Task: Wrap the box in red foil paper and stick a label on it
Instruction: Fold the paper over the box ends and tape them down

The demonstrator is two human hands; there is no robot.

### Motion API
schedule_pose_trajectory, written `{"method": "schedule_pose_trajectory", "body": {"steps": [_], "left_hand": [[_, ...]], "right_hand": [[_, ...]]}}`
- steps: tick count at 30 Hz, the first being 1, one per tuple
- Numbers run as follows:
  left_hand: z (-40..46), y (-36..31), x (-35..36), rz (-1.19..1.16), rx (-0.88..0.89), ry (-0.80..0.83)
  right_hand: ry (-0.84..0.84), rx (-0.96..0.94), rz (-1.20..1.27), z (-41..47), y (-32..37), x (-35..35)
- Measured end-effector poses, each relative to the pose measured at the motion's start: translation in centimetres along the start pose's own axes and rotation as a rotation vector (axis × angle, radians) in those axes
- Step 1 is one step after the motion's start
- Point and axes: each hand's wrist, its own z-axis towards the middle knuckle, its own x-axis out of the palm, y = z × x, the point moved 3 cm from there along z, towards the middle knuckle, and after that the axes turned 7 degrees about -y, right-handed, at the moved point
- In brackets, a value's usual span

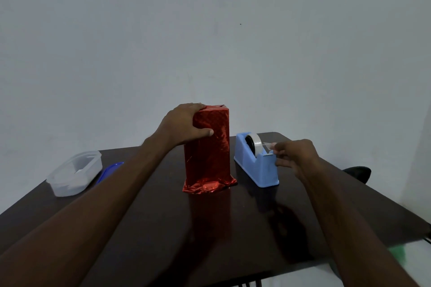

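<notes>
I am sitting at a dark brown table pushed up against a bare, pale grey wall, in what is looking like a plain room in a home or a small office; I cannot tell which. Packing supplies are lying around me: a blue desktop tape dispenser, a clear plastic container and its blue lid beside it. The light is dim and nothing is hanging on the wall.
</notes>
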Motion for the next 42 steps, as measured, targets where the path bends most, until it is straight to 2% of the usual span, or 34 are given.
{"method": "schedule_pose_trajectory", "body": {"steps": [6, 12, 19, 31, 42], "left_hand": [[0.0, 0.2, 0.1, -0.003, -0.005, 0.011], [-0.1, 0.6, 0.2, 0.002, -0.001, 0.011], [-0.1, 0.5, 0.2, -0.002, -0.011, 0.011], [-0.2, 0.4, 0.0, -0.013, 0.002, -0.012], [-0.2, 0.6, 0.1, -0.012, -0.012, -0.004]], "right_hand": [[-0.133, -0.053, -0.014, -0.8, -1.9, 0.7], [-0.171, -0.083, -0.028, -0.9, -2.8, 0.8], [-0.169, -0.049, -0.080, -0.7, -2.2, 1.1], [-0.179, -0.151, -0.009, -2.6, -5.4, 1.4], [-0.233, -0.195, -0.113, -2.8, -5.7, 1.3]]}}
